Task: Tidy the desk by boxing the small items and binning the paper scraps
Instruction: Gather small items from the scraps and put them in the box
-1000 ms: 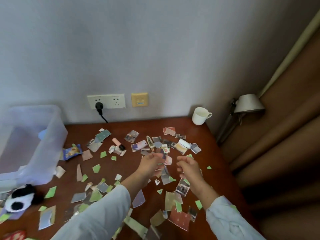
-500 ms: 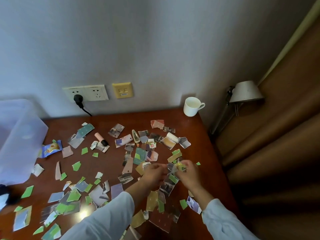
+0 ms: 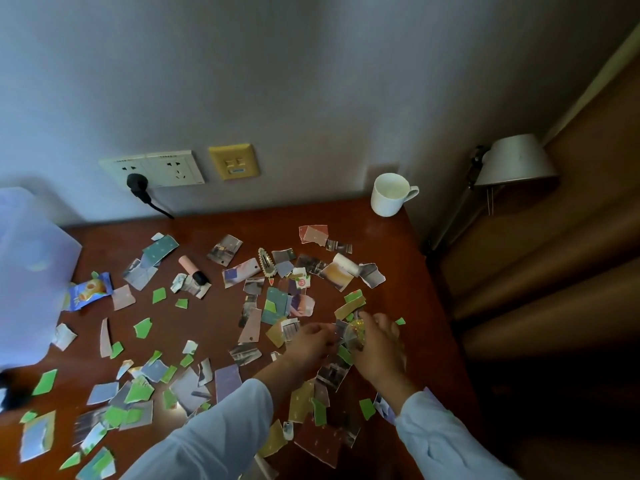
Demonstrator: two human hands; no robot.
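Note:
Torn paper scraps, green, photo-printed and tan, lie all over the brown desk. My right hand grips a small clear object flecked with yellow glitter just above the scraps at the desk's right side. My left hand meets it from the left, fingertips curled at the object's edge. A pink tube with a black cap, a cream hair clip and a blue snack packet lie further back. A clear plastic box stands at the left edge.
A white mug sits in the desk's back right corner. A grey lamp hangs beyond the right edge, against brown curtains. Wall sockets with a black plug are behind the desk. A dark soft toy shows partly at the far left.
Both hands have dropped closer to me and to the right, and now meet on the glittery object. The view has swung right, pushing the box toward the left edge.

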